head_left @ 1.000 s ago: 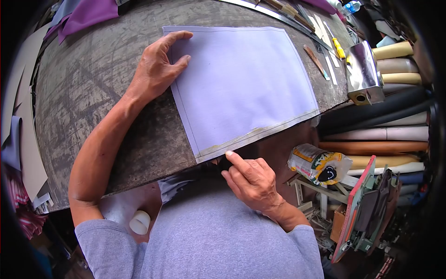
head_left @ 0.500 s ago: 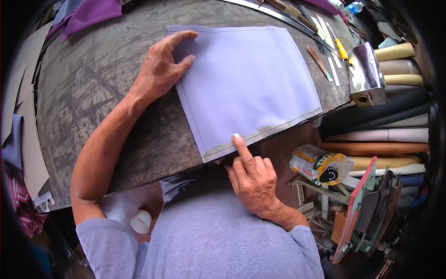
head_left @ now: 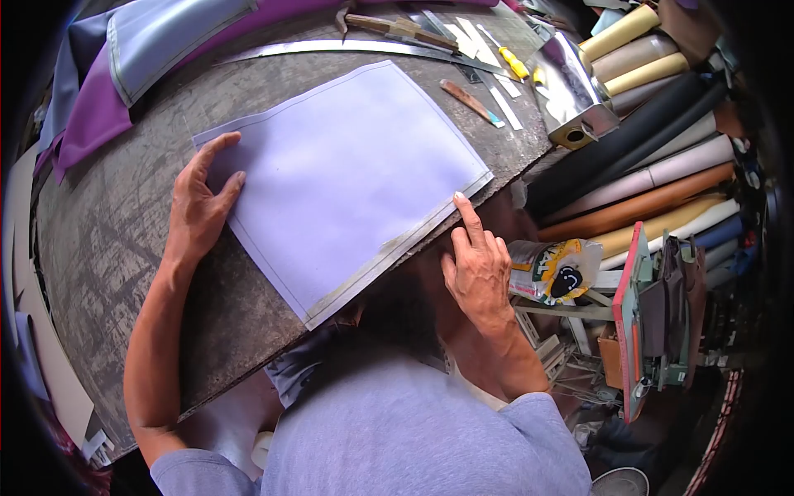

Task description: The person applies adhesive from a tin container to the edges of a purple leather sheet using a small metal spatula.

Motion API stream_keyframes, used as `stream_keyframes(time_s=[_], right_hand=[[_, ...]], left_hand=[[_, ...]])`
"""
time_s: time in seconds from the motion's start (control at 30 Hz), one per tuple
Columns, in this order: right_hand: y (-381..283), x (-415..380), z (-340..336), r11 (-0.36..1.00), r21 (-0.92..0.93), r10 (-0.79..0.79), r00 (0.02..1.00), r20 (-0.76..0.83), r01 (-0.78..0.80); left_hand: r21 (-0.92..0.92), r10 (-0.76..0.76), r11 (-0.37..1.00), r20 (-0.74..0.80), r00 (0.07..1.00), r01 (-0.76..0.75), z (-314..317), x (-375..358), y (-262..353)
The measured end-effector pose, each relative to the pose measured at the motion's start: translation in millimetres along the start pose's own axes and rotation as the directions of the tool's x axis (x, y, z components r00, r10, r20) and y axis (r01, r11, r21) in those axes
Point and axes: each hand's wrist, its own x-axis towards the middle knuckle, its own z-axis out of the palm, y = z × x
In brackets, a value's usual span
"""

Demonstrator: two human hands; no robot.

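Observation:
A lavender leather-like sheet (head_left: 356,165) lies flat on the dark worktable, a thin line drawn along its borders. Its near edge carries a greyish band (head_left: 356,285) and lies along the table's front edge. At the sheet's left corner rests my left hand (head_left: 198,198), thumb and forefinger spread apart on the material. My right hand (head_left: 480,273) is by the near edge, close to the right corner. Its index finger is stretched out with the tip on the band, while the other fingers curl below the table edge, holding nothing visible.
On the worktable (head_left: 107,215) lie a long metal ruler (head_left: 331,48), a hammer (head_left: 389,25), a wooden-handled knife (head_left: 471,101) and a yellow-handled screwdriver (head_left: 513,62). A metal can (head_left: 571,91) stands at the right edge. Purple material (head_left: 95,128) lies upper left; rolled material (head_left: 653,198) is stacked right.
My right index finger has slid rightward along the near edge to near the right corner. My left hand stays at the sheet's left corner. The head view has shifted and turned.

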Motion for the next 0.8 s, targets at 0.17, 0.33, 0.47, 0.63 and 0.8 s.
stream_keyframes(time_s=[0.17, 0.33, 0.47, 0.63, 0.8], right_hand=[[35, 11, -2, 0.993, 0.080, 0.096, 0.992, -0.079, -0.090], [64, 26, -10, 0.986, 0.169, -0.013, 1.000, -0.010, 0.015], [66, 33, -12, 0.994, -0.034, -0.101, 0.995, 0.027, 0.102], [69, 31, -6, 0.979, -0.170, -0.107, 0.993, 0.039, 0.112], [84, 18, -2, 0.996, -0.071, 0.049, 0.993, -0.109, -0.057]], left_hand=[[-0.054, 0.022, 0.998, -0.033, 0.999, -0.024, -5, 3, -2], [-0.022, -0.151, 0.988, 0.066, 0.986, 0.153, -35, 41, -1], [0.103, -0.250, 0.968, 0.415, 0.874, 0.228, -46, 109, 12], [0.122, -0.153, 0.987, 0.518, 0.842, 0.105, 32, 177, 33], [0.115, -0.134, 0.991, 0.714, 0.687, 0.074, 75, 193, 76]])
